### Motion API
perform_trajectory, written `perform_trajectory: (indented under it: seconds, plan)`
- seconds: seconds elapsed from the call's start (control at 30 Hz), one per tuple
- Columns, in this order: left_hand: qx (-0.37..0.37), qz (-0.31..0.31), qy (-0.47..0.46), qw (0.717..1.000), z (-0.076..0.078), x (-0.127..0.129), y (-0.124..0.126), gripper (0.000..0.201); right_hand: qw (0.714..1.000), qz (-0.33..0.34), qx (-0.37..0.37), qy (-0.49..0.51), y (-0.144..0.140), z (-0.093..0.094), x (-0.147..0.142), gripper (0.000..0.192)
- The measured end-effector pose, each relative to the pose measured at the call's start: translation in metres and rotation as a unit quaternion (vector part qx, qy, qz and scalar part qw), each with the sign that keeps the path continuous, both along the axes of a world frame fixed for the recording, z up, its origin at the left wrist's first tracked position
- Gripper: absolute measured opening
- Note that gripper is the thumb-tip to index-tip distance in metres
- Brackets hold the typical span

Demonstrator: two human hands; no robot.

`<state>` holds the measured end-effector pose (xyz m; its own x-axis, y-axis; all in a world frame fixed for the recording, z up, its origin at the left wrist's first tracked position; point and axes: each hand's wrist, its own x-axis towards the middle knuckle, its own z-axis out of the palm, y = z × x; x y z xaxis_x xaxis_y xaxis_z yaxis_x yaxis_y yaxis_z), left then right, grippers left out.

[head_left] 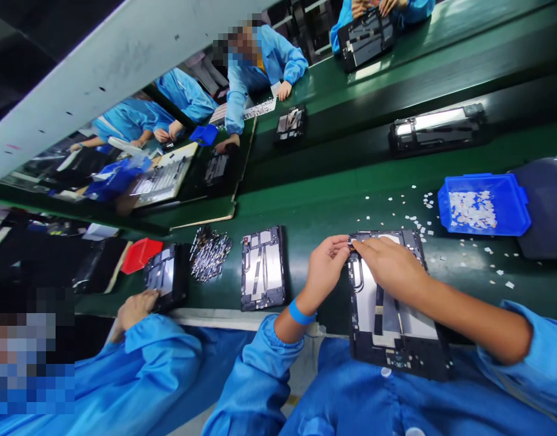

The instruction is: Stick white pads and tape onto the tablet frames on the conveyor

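An opened tablet [387, 303], its inner boards, flat cables and silver battery area exposed, lies in front of me, overhanging the bench's near edge. At its upper left corner the fingertips of both hands meet. My left hand [326, 263], with a blue band on the wrist, is closed in a pinch at that corner. My right hand [390, 263] reaches over the tablet's top, thumb and fingers pressed together at the same spot. Whatever small piece sits between the fingertips is hidden. Another opened tablet [263, 269] lies left of my hands, untouched.
A blue tray [485, 206] of small white pieces stands at the right, with loose bits scattered around. A heap of small metallic parts [210, 253] and a red tray [141, 254] lie left. A co-worker's hand [135, 312] touches another tablet. More tablets lie on the green bench [306, 181].
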<state>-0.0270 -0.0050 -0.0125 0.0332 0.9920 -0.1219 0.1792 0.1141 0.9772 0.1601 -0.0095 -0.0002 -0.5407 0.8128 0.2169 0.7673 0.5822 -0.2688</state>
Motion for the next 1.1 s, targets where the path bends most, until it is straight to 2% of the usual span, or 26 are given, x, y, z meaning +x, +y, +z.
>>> perform_trajectory:
  seconds: [0.1,0.23,0.37,0.53,0.77,0.87,0.97,1.1]
  plan:
    - [-0.01,-0.008,-0.031,0.999,0.001,0.002,-0.005,0.04,0.997,-0.011,0.061,-0.047,-0.018,0.005,-0.004,0.05]
    - [-0.001,-0.002,-0.016,1.0,-0.002,0.005,-0.005,0.042,0.998,-0.007,0.061,-0.015,-0.019,0.006,0.0,0.048]
    - [0.027,-0.009,0.02,0.999,-0.001,0.008,-0.005,0.045,0.996,-0.027,0.021,0.08,0.0,0.005,0.003,0.027]
    - [0.051,-0.014,0.057,0.997,0.008,0.012,-0.01,0.05,0.989,-0.061,-0.045,0.13,0.009,0.005,0.001,0.022]
    - [0.099,0.006,0.114,0.989,0.012,0.022,-0.022,0.046,0.958,-0.109,-0.129,0.234,0.003,0.008,0.001,0.014]
    - [0.104,0.018,0.135,0.985,0.01,0.026,-0.025,0.046,0.97,-0.108,-0.073,0.207,-0.001,0.002,0.001,0.018]
    - [0.091,0.027,0.117,0.989,0.007,0.026,-0.026,0.048,0.982,-0.095,-0.002,0.165,-0.006,-0.007,0.001,0.027]
    - [0.092,0.026,0.11,0.989,0.005,0.026,-0.027,0.05,0.982,-0.113,-0.013,0.149,-0.006,-0.01,-0.006,0.026]
